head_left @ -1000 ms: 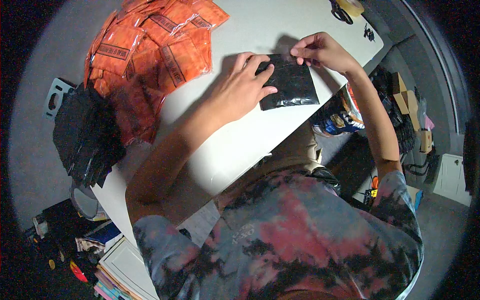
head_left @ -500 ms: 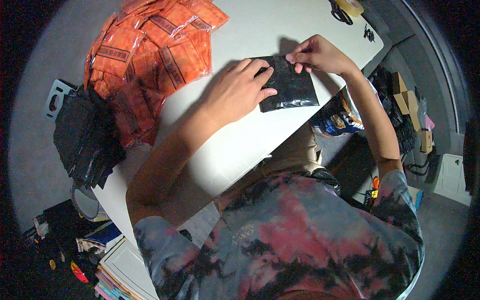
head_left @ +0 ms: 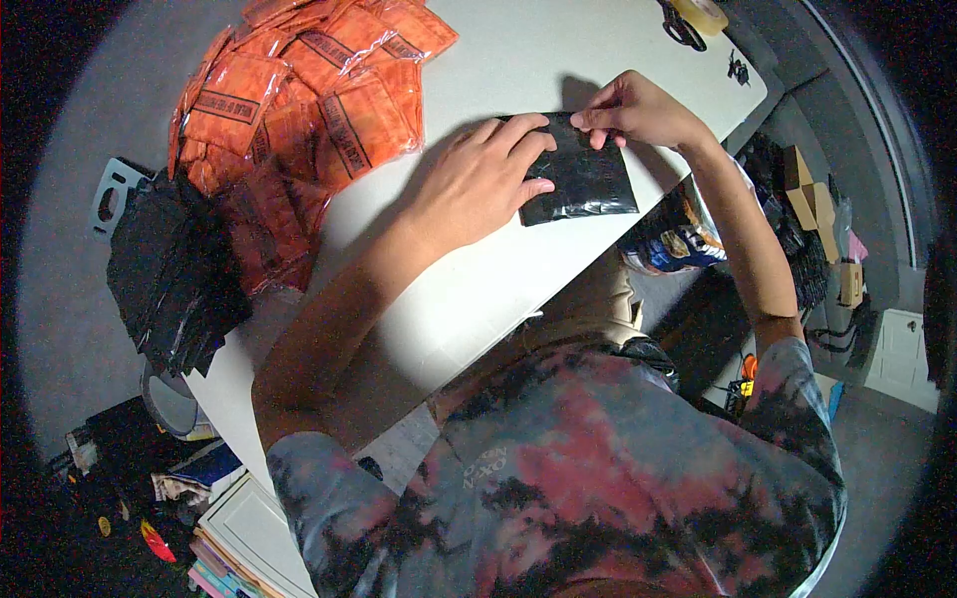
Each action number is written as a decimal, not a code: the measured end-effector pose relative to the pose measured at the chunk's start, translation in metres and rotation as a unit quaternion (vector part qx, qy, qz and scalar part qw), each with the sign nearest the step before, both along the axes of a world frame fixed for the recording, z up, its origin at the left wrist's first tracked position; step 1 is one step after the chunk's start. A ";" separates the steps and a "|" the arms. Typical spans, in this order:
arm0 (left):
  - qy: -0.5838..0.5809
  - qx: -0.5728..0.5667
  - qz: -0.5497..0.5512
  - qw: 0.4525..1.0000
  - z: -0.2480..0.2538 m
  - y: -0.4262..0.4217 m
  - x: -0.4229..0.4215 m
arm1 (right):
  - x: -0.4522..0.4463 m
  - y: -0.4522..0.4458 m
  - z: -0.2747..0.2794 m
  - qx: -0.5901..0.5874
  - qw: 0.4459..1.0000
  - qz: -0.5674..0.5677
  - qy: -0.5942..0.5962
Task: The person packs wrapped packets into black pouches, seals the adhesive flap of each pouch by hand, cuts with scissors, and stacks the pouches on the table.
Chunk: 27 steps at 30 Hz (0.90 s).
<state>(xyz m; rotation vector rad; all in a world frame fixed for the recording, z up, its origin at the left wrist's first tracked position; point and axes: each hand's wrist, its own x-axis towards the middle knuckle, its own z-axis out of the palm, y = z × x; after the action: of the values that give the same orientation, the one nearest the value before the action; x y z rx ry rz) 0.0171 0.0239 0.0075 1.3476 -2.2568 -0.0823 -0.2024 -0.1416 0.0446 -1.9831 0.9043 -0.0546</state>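
Note:
A glossy black plastic mailing bag (head_left: 583, 179) lies flat on the white table, near its front edge. My left hand (head_left: 488, 174) rests over the bag's left side, fingers spread and thumb apart, pressing on it without gripping. At the bag's top right edge, my right hand (head_left: 628, 112) has thumb and fingertips pinched together on the rim. What the bag contains, if anything, is hidden.
Orange packets in clear wrap (head_left: 344, 110) are heaped on the table (head_left: 518, 60) at the left. Beside them sits a stack of black bags (head_left: 174, 269). A tape roll (head_left: 700, 16) and scissors (head_left: 682, 28) lie at the far right, with a small black item (head_left: 738, 68) nearby.
My left hand has shifted very slightly right over the bag, its fingers a little further across. The bag has barely moved, and my right hand keeps its pinch at the edge.

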 end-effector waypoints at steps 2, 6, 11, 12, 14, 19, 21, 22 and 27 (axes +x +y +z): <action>-0.010 -0.008 -0.004 1.000 -0.002 -0.001 0.001 | 0.000 -0.001 -0.001 -0.003 1.000 -0.002 0.008; -0.037 -0.018 -0.010 0.999 -0.001 0.000 0.000 | 0.002 0.000 0.000 -0.016 1.000 -0.001 0.007; -0.057 -0.018 -0.011 0.998 -0.001 0.001 0.000 | 0.004 0.001 0.000 -0.003 1.000 0.008 -0.011; -0.064 -0.014 -0.010 0.998 -0.001 0.001 0.000 | 0.003 0.001 -0.001 -0.003 1.000 0.007 -0.011; -0.064 -0.014 -0.010 0.998 -0.002 0.001 0.000 | 0.004 0.000 -0.003 -0.005 1.000 0.000 -0.016; -0.059 -0.002 -0.002 0.998 -0.001 0.001 -0.001 | 0.005 0.000 -0.001 -0.016 1.000 -0.002 0.009; -0.058 0.000 0.000 0.998 -0.002 0.001 -0.001 | 0.005 0.001 -0.002 -0.019 1.000 -0.010 0.009; -0.058 0.000 0.000 0.998 -0.001 0.001 -0.001 | 0.005 -0.001 -0.005 -0.014 1.000 -0.008 -0.003; -0.059 0.004 -0.012 0.998 -0.004 0.000 0.000 | 0.008 0.002 0.000 -0.022 1.000 -0.008 0.013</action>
<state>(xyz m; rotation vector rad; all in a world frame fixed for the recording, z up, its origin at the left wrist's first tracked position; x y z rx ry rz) 0.0175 0.0237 0.0035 1.3629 -2.3718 -0.0193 -0.1941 -0.1398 0.0442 -2.0211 0.9440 -0.0577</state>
